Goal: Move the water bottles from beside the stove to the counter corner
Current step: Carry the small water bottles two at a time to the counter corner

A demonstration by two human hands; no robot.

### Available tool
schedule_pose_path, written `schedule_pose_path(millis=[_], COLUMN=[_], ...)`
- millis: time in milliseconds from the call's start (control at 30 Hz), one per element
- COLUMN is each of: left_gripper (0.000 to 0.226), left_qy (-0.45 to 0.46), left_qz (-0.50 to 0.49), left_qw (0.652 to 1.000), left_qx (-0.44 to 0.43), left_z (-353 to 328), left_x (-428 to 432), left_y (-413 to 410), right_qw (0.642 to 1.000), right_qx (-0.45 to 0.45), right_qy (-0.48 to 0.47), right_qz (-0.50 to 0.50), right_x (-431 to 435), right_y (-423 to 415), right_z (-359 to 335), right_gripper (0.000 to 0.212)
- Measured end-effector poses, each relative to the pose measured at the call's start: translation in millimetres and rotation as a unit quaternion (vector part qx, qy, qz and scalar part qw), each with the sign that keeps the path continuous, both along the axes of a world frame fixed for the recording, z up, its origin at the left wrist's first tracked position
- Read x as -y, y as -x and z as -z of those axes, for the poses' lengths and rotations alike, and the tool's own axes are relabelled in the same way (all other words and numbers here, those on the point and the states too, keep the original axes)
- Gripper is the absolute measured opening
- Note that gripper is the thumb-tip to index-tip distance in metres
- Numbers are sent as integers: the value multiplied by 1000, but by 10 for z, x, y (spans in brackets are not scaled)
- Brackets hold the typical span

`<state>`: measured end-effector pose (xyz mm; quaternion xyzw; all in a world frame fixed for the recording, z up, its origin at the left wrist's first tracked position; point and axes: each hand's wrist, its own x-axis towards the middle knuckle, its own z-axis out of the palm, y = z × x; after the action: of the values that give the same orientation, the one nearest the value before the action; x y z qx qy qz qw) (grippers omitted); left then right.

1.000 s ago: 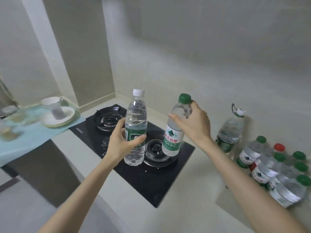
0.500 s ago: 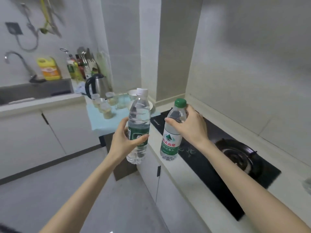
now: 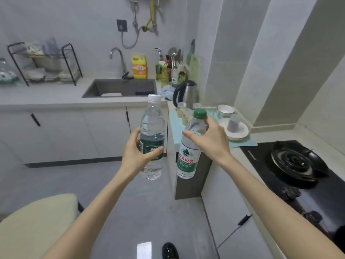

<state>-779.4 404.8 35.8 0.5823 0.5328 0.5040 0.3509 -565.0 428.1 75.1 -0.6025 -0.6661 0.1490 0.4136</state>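
My left hand (image 3: 138, 153) grips a clear white-capped water bottle (image 3: 152, 128) around its dark green label, upright in the air over the floor. My right hand (image 3: 209, 139) holds a green-capped water bottle (image 3: 188, 156) by its shoulder, slightly tilted, in front of the counter's end. The black gas stove (image 3: 298, 163) lies at the right on the counter. The other bottles beside the stove are out of view.
Ahead runs a grey counter (image 3: 46, 98) with a sink (image 3: 121, 88), tap, yellow detergent jug (image 3: 139, 67) and dish rack (image 3: 44, 62). A steel kettle (image 3: 185, 93), small cups and bowls on a plate (image 3: 236, 128) stand on a blue mat. A cream cushion (image 3: 35, 225) is at lower left.
The view has swung further left, from the stove toward the sink counter. Both hands keep their bottles, carried along with the turn; the stove now sits at the right edge.
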Motion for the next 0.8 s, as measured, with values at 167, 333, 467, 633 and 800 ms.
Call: schedule_pose_path(millis=[167, 333, 467, 633, 800], left_gripper=[70, 67, 72, 78, 77], left_qy=[-4, 1, 14, 32, 54], left_qz=[-43, -59, -52, -12, 25], left_qw=[999, 998, 998, 999, 998], left_qx=[-12, -15, -18, -23, -24], left_z=[105, 196, 261, 382, 556], left_x=[-655, -1425, -2061, -2689, -3077], left_y=[441, 678, 812, 811, 704], right_qw=[999, 1000, 1000, 997, 991], right_qx=[-9, -6, 18, 46, 61], right_qy=[0, 8, 4, 57, 90], right_qz=[-30, -28, -7, 25, 74], right_x=[-809, -1622, -2206, -2776, -3087], right_y=[439, 700, 765, 639, 424], right_z=[162, 310, 472, 794, 1169], right_gripper=[58, 55, 55, 61, 51])
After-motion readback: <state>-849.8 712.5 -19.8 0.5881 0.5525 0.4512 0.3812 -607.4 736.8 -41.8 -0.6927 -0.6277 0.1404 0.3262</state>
